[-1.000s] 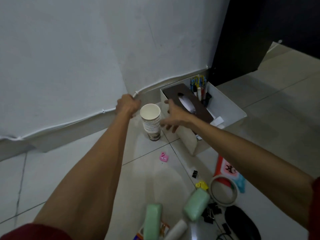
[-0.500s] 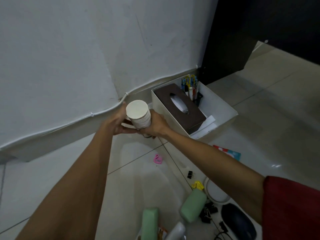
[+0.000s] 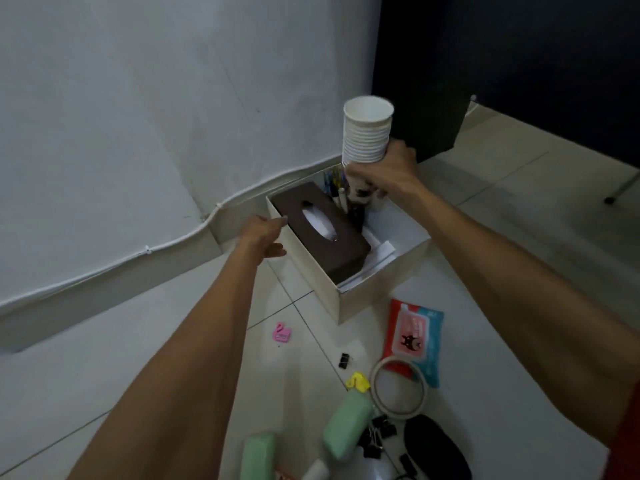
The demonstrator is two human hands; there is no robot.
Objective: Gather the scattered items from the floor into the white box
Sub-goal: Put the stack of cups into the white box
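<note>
Right hand: curled round the lower part of a tall stack of white paper cups, gripping it upright, mouth up.
Cups: raised above the far end of the open white cardboard box, over the coloured pens, not yet inside.
Left hand: fingers straight, holding nothing, at the box's left wall; contact unclear.
Box contents: dark brown tissue box along the left side, pens upright at the far end, white papers at the near end.
Floor: red and blue pouch just beside the box; white tape ring overlapping its near end; pink clip, black binder clip and two pale green bars nearer the camera.
Writing: black cartoon figure on the pouch, its print too blurred to read; dark pattern on the lowest cup, unreadable.
</note>
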